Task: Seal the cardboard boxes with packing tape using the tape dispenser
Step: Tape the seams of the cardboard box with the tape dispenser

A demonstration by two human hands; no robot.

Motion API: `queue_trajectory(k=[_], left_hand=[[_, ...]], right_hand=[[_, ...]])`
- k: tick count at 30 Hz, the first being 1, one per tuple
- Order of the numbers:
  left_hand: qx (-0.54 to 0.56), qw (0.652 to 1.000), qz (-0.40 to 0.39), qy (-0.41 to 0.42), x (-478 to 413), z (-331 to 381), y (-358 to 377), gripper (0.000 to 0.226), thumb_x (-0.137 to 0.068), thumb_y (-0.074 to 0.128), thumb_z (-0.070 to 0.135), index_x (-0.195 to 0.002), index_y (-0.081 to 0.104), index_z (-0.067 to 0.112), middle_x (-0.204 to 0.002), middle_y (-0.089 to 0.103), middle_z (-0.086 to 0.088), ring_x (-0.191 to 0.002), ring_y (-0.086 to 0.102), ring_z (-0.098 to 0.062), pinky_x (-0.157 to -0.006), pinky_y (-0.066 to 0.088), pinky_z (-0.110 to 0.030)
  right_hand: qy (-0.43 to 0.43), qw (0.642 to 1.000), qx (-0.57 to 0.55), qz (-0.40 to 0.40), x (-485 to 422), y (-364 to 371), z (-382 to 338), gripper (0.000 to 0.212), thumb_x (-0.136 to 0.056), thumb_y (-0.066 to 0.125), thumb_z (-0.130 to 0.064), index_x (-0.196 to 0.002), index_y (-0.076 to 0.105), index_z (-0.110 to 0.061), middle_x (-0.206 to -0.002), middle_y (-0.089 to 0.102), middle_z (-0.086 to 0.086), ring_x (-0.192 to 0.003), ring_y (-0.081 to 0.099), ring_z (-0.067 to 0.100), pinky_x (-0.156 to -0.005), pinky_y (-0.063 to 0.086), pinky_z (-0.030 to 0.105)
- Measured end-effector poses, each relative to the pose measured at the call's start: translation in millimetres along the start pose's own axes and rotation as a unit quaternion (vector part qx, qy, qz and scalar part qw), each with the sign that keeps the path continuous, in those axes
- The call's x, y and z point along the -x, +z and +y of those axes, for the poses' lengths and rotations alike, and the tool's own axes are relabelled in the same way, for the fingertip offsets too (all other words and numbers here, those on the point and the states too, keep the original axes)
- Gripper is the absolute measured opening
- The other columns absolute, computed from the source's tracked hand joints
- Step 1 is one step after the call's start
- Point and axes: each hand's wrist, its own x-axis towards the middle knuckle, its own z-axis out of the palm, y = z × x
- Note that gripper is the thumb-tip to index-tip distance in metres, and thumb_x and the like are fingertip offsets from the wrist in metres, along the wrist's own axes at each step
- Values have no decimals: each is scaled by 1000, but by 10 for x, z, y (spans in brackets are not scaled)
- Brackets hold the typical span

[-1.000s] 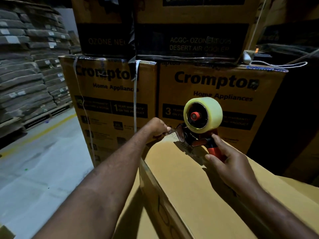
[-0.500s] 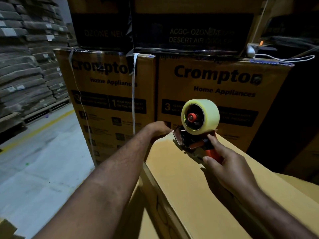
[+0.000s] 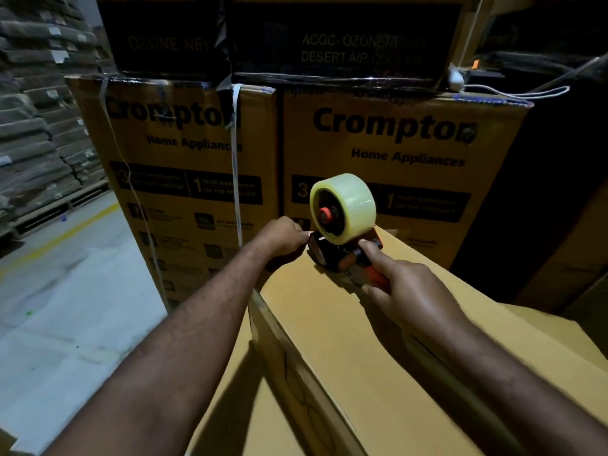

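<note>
We look from head height, forward and down, close over the top of a plain cardboard box (image 3: 362, 340). Left hand (image 3: 283, 238) and right hand (image 3: 411, 291) sit mid-frame, near us. Straight ahead we face a wall of printed cartons (image 3: 394, 143); the warehouse floor (image 3: 65, 307) opens at left.

Pale yellow tape roll (image 3: 348, 205); orange-handled dispenser (image 3: 368, 274)

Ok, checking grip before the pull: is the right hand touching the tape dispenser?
Touching. The head view shows the right hand curled round the orange handle of the tape dispenser.
</note>
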Motion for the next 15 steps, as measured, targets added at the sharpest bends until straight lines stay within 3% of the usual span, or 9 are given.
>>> queue_trajectory(k=[6, 11, 15], left_hand=[[-42, 999, 7, -17, -37, -17, 18, 46, -97, 58, 56, -68, 57, 20, -73, 55, 2, -68, 50, -16, -64, 39, -30], [-51, 998, 17, -12, -45, -34, 39, 42, -97, 57, 58, -74, 61, 22, -87, 65, 0, -82, 60, -19, -75, 50, -33], [-53, 998, 31, -16, -4, -54, 54, 44, -96, 54, 61, -103, 72, 21, -103, 70, -2, -95, 65, -25, -90, 56, -45]], right_hand=[[-3, 999, 40, -10, 116, -122, 167, 78, -98, 58, -41, -153, 4, -54, -130, 62, -5, -105, 58, 13, -80, 51, 27], [-7, 999, 32, -12, 450, -233, 313, 84, -97, 59, -36, -140, -8, -64, -126, 63, -6, -102, 59, 12, -84, 55, 35], [-13, 999, 35, -24, 782, -358, 430, 86, -95, 55, -40, -138, -14, -67, -125, 60, -10, -101, 57, 8, -85, 53, 31]])
